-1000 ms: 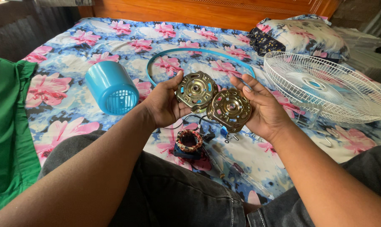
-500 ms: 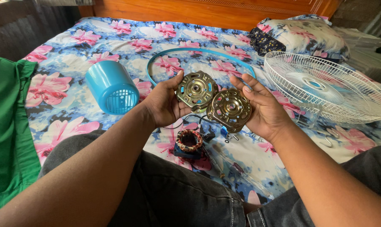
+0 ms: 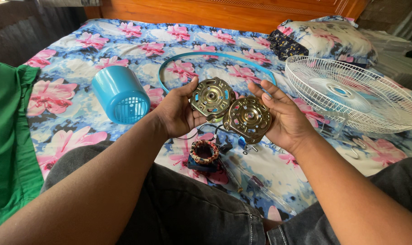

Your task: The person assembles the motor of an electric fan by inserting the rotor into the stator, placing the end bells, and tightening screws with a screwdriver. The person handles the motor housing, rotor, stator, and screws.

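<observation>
Nearest the camera, dark trousers (image 3: pixel 178 213) are seen across the lower frame, with both forearms reaching out over them. On the bed (image 3: pixel 101 41) between the knees, a wound stator (image 3: pixel 204 152) lies flat, its bore facing up, with a screwdriver (image 3: pixel 256 183) just beside it at 4 o'clock. Above these, two round metal motor covers are held up with their flat faces turned toward the camera. The left cover (image 3: pixel 212 97) is pinched at its rim by the left hand (image 3: pixel 175 113), thumb on top; the right cover (image 3: pixel 248 119) is cradled against the spread fingers of the right hand (image 3: pixel 285 120). Their rims overlap slightly. Being discs, no long axis is shown. At 9 o'clock a blue motor housing (image 3: pixel 120 95) lies on its side, grille toward the camera. Farther off, a blue ring (image 3: pixel 215 56) lies flat, and at 2 o'clock a white fan guard (image 3: pixel 353 93) rests before a pillow (image 3: pixel 326 38).
</observation>
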